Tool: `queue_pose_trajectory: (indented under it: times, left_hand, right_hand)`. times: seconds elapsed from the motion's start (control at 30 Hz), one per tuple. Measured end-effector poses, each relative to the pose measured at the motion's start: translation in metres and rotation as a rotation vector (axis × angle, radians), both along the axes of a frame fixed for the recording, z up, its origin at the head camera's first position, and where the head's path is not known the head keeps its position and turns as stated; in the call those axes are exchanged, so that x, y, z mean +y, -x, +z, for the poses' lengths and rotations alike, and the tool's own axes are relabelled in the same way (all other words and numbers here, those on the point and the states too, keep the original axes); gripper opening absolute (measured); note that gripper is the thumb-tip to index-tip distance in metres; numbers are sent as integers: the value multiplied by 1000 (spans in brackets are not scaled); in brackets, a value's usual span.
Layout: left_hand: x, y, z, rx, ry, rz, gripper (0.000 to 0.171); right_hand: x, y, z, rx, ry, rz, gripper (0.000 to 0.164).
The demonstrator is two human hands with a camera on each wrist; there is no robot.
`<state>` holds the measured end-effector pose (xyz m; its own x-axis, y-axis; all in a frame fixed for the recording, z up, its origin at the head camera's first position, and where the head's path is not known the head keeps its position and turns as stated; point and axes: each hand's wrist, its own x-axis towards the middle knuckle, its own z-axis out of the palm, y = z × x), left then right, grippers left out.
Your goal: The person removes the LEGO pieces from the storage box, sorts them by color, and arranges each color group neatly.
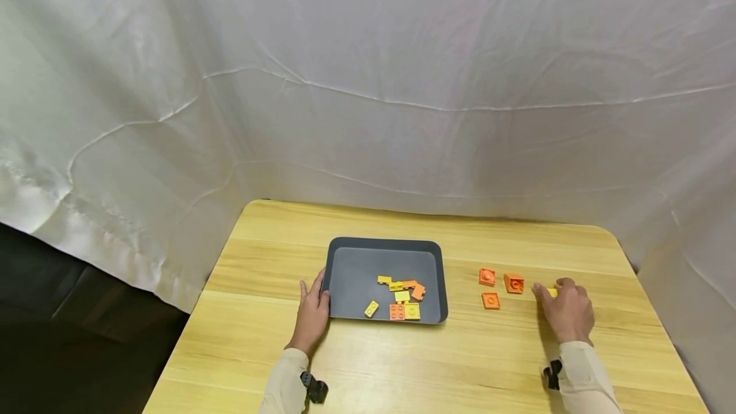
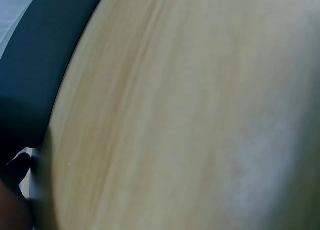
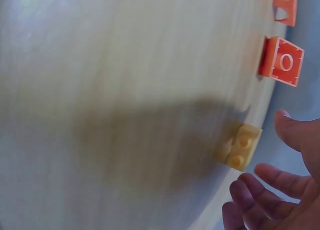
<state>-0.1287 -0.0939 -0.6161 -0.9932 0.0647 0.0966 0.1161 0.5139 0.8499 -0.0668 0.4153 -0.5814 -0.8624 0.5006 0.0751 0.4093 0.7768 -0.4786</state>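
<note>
Right hand (image 1: 568,313) gapes wide beside yellow brick (image 3: 244,146); left hand (image 1: 312,318), spread, touches tray (image 1: 353,267).

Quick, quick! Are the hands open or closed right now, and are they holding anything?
Left hand: open, touching the left side of the gray tray.
Right hand: open, close to a yellow brick, not gripping it.

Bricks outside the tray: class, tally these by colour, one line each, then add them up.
Orange bricks: 3
Yellow brick, by the right hand: 1
Total: 4
</note>
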Motion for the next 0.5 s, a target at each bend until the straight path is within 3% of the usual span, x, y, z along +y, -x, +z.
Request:
queue_pose_trajectory:
  times: [0.3, 0.5]
  left_hand:
    - [0, 0, -2, 13, -1, -2, 53]
    - [0, 0, -3, 16, -5, -3, 53]
  right_hand:
    - [-7, 3, 8, -56, -4, 29, 72]
    - [-20, 6, 10, 17, 1, 63, 78]
